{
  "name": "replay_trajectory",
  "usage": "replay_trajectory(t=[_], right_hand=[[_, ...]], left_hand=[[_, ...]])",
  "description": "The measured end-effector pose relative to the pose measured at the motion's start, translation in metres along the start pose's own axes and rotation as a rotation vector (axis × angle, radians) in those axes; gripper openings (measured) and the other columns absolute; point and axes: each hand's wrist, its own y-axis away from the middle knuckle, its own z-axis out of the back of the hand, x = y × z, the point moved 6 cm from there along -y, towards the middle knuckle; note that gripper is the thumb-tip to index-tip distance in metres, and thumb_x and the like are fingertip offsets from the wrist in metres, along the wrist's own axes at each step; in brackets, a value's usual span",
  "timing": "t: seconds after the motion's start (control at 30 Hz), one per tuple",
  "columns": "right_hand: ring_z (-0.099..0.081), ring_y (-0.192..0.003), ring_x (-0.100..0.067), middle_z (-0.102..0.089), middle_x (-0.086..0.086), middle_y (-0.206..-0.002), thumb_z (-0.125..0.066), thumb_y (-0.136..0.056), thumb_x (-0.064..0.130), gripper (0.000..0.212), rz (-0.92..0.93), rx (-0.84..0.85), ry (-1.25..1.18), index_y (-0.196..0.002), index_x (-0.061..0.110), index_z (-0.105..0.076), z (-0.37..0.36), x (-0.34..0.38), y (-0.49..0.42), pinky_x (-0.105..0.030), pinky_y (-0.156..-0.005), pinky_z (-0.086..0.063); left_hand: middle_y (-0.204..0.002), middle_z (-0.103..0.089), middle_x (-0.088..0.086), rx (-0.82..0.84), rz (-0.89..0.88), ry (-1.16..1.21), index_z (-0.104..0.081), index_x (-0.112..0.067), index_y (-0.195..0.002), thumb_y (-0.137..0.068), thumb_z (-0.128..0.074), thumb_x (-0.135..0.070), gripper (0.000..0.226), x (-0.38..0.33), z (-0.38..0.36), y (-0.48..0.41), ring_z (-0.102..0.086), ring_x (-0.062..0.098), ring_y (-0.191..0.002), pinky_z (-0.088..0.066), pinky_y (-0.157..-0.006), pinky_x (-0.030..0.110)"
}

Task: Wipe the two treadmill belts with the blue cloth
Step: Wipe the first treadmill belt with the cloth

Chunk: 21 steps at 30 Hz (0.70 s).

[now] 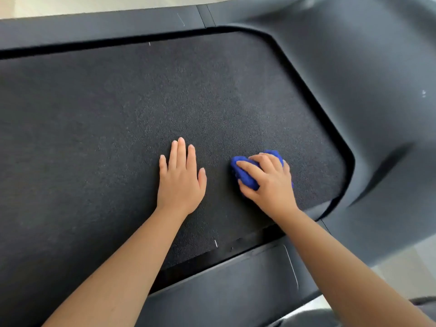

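A dark, rough-textured treadmill belt [118,114] fills most of the head view. My left hand [180,175] lies flat on the belt near its middle, fingers straight and together. To its right, my right hand [269,182] grips a bunched blue cloth [244,174] and presses it against the belt, close to the belt's right end. Most of the cloth is hidden under my fingers and palm. Only one belt is in view.
Dark grey side rails run along the far edge [94,29] and the near edge [236,279] of the belt. A curved grey motor cover [365,90] rises at the right end. Pale floor [70,5] shows beyond the far rail and at the lower right.
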Motion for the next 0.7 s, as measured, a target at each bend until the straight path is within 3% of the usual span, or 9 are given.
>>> replay_trajectory(t=[0.13, 0.3, 0.33, 0.4, 0.5, 0.57, 0.63, 0.7], right_hand=[[-0.045, -0.116, -0.032, -0.058, -0.008, -0.114, -0.064, -0.082, 0.035, 0.037, -0.413, 0.002, 0.034, -0.116, 0.021, -0.066, 0.011, -0.066, -0.012, -0.052, -0.091, -0.034], [-0.039, -0.12, -0.032, -0.052, -0.009, -0.12, -0.063, -0.086, 0.029, 0.038, -0.554, 0.044, 0.089, -0.123, 0.021, -0.061, 0.009, -0.054, -0.011, -0.053, -0.097, -0.031], [-0.04, -0.118, -0.032, -0.053, -0.01, -0.119, -0.061, -0.086, 0.03, 0.037, -0.544, 0.045, 0.074, -0.122, 0.02, -0.062, 0.007, -0.039, -0.012, -0.052, -0.095, -0.032], [-0.046, -0.109, -0.03, -0.058, -0.009, -0.111, -0.054, -0.081, 0.037, 0.039, -0.341, 0.032, 0.028, -0.113, 0.019, -0.067, -0.006, 0.011, -0.017, -0.051, -0.086, -0.038], [-0.045, -0.103, -0.022, -0.062, -0.004, -0.103, -0.051, -0.075, 0.042, 0.04, -0.059, 0.022, -0.018, -0.104, 0.023, -0.07, -0.026, 0.073, -0.02, -0.045, -0.077, -0.041], [-0.046, -0.103, -0.02, -0.063, -0.002, -0.103, -0.053, -0.075, 0.042, 0.038, 0.028, 0.011, -0.038, -0.105, 0.025, -0.069, -0.027, 0.075, -0.028, -0.043, -0.077, -0.041], [-0.049, -0.105, -0.022, -0.063, -0.002, -0.105, -0.053, -0.075, 0.041, 0.038, 0.117, 0.003, -0.04, -0.108, 0.026, -0.064, -0.023, 0.056, -0.029, -0.043, -0.08, -0.042], [-0.05, -0.107, -0.024, -0.063, -0.003, -0.107, -0.052, -0.076, 0.042, 0.038, 0.094, 0.018, -0.023, -0.108, 0.025, -0.065, -0.015, 0.02, -0.03, -0.048, -0.085, -0.042]], left_hand=[[-0.156, -0.002, 0.016, 0.02, 0.011, 0.008, -0.009, -0.006, -0.148, -0.097, -0.022, -0.038, 0.062, 0.004, -0.005, 0.003, 0.001, 0.028, -0.144, -0.009, -0.113, 0.048], [-0.156, 0.008, 0.014, 0.048, -0.014, 0.05, 0.0, -0.008, -0.148, -0.099, -0.018, -0.037, 0.06, 0.004, -0.007, 0.003, 0.008, 0.027, -0.143, -0.004, -0.114, 0.046], [-0.156, 0.008, 0.014, 0.048, -0.029, 0.072, -0.001, -0.008, -0.149, -0.1, -0.018, -0.036, 0.059, 0.006, -0.007, 0.003, 0.008, 0.026, -0.143, -0.003, -0.114, 0.046], [-0.156, 0.002, 0.013, 0.043, -0.037, 0.133, -0.009, -0.009, -0.149, -0.099, -0.024, -0.033, 0.057, 0.009, -0.007, 0.002, 0.003, 0.025, -0.144, -0.006, -0.114, 0.045], [-0.149, -0.029, 0.018, -0.03, -0.021, 0.187, -0.04, -0.005, -0.139, -0.093, -0.028, -0.029, 0.053, 0.014, -0.006, 0.0, -0.027, 0.029, -0.139, -0.028, -0.107, 0.048], [-0.142, -0.042, 0.018, -0.067, -0.021, 0.201, -0.052, -0.003, -0.13, -0.087, -0.027, -0.029, 0.056, 0.016, -0.006, -0.003, -0.039, 0.031, -0.132, -0.037, -0.1, 0.051], [-0.141, -0.043, 0.017, -0.077, -0.016, 0.2, -0.052, -0.004, -0.13, -0.086, -0.027, -0.03, 0.057, 0.015, -0.006, -0.003, -0.04, 0.031, -0.131, -0.037, -0.1, 0.051], [-0.143, -0.042, 0.015, -0.105, 0.004, 0.2, -0.051, -0.005, -0.131, -0.087, -0.028, -0.031, 0.056, 0.014, -0.004, -0.002, -0.039, 0.029, -0.132, -0.035, -0.101, 0.05]])
